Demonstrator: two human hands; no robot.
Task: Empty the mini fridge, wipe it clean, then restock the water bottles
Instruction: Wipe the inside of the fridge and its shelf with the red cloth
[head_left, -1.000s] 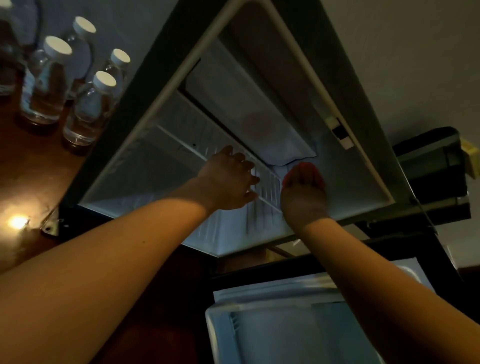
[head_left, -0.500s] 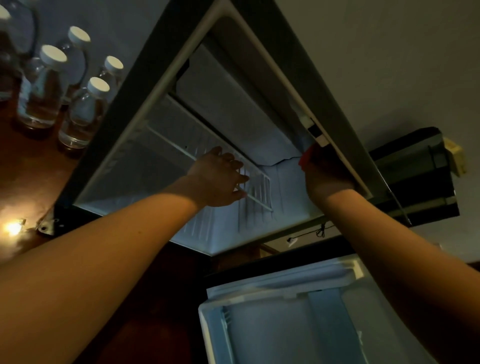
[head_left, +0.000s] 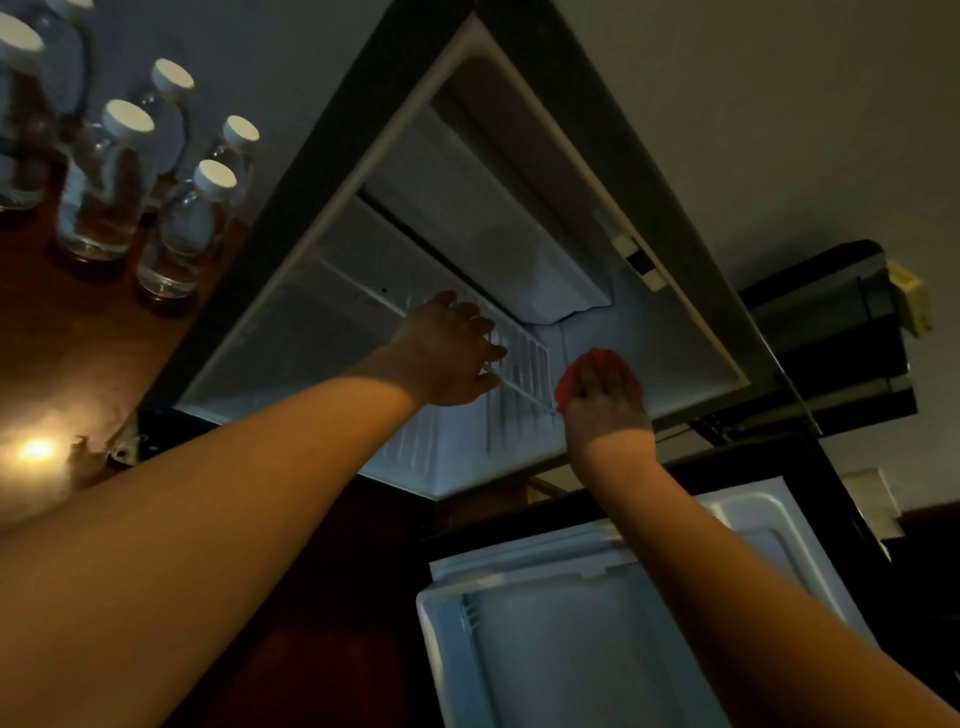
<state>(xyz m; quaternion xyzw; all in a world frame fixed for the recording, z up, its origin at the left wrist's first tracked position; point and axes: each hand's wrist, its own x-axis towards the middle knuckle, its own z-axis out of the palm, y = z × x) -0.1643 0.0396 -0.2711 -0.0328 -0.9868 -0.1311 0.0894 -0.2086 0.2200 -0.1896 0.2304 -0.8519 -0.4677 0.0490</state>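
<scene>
The mini fridge (head_left: 691, 322) stands open, its white inside bare of bottles. My left hand (head_left: 447, 353) grips the front edge of the white wire shelf (head_left: 524, 358). My right hand (head_left: 605, 400) presses a red cloth (head_left: 571, 376) against the fridge's inner wall, just right of the shelf; the hand covers most of the cloth. Several water bottles (head_left: 182, 228) with white caps stand on the wooden surface to the left of the fridge. The fridge door (head_left: 571, 623) hangs open below my arms.
A dark appliance (head_left: 831, 332) sits to the right of the fridge. A small bright light reflects on the wooden top (head_left: 36, 449) at the left. The freezer compartment flap (head_left: 493, 234) is at the top of the fridge interior.
My right hand with the red cloth has moved from the upper right rim of the fridge back down to the inner wall beside the shelf. My left hand stays on the shelf.
</scene>
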